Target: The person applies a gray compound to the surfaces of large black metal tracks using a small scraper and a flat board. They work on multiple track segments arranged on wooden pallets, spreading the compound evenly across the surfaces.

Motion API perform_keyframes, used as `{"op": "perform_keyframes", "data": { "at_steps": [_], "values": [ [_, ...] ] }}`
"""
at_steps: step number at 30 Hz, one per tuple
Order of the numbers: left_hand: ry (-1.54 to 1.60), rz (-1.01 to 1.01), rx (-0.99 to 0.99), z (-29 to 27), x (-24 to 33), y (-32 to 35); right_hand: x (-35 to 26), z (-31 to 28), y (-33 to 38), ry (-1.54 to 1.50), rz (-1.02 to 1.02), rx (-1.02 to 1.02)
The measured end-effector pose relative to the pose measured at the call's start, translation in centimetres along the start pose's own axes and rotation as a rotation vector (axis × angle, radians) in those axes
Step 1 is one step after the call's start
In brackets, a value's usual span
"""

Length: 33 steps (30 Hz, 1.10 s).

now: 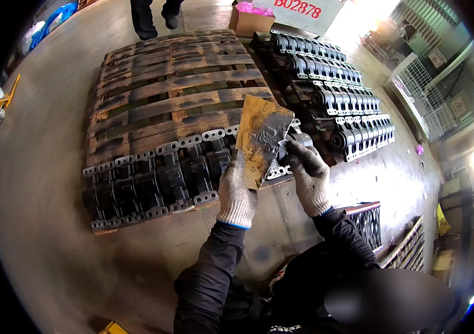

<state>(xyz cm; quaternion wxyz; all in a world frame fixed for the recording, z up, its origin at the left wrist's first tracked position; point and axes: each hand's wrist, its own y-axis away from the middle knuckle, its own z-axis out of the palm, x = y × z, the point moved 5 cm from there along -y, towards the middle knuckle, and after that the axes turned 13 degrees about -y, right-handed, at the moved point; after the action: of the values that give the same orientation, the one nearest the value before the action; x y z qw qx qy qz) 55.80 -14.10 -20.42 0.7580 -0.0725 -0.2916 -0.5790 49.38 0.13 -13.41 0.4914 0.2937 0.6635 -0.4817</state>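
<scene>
My gloved left hand (236, 192) grips the lower left edge of a yellow-brown board (252, 146), held tilted above the row of parts. Dark grey putty (270, 131) is smeared over the board's upper right face. At its right edge, my gloved right hand (308, 172) is closed, fingers pinched. They hold a small putty knife, mostly hidden by the glove, its tip against the putty. Below the board runs a row of black metal brackets (147, 186) with drilled silver end plates, lying along the pallet's near edge. The board hides some of them.
A worn wooden pallet (178, 83) spreads out beyond the brackets. More bracket rows (354, 103) lie on the right. A cardboard box (252, 23) with pink plastic stands at the back, near a person's legs (144, 19). Wire cages (415, 94) stand far right.
</scene>
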Motion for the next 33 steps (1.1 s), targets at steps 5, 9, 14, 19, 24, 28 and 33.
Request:
{"op": "perform_keyframes", "data": {
  "at_steps": [5, 9, 14, 19, 24, 28, 33],
  "values": [
    [-0.015, 0.025, -0.008, -0.5, -0.2, -0.3, 0.8, -0.5, 0.1, 0.111, -0.003, -0.009],
    [-0.032, 0.04, -0.008, -0.5, 0.1, -0.2, 0.7, -0.5, 0.0, 0.178, -0.009, -0.041],
    [0.035, 0.015, 0.098, -0.9, 0.5, 0.0, 1.2, -1.0, -0.1, 0.344, 0.052, -0.131],
    [-0.067, 0.135, 0.064, -2.3, 2.2, -0.6, 0.1, -2.8, -0.4, -0.167, 0.182, 0.127],
    [-0.095, 0.107, 0.063, -1.9, 1.0, -0.5, -2.1, -1.5, 0.0, -0.144, 0.294, 0.113],
    [-0.096, 0.103, 0.057, -1.5, 1.0, -0.4, -0.8, -1.1, 0.3, -0.101, 0.392, -0.022],
    [-0.117, 0.037, 0.076, -1.5, 0.5, -0.3, -0.2, -0.4, 0.7, -0.204, 0.547, -0.113]
  ]
}}
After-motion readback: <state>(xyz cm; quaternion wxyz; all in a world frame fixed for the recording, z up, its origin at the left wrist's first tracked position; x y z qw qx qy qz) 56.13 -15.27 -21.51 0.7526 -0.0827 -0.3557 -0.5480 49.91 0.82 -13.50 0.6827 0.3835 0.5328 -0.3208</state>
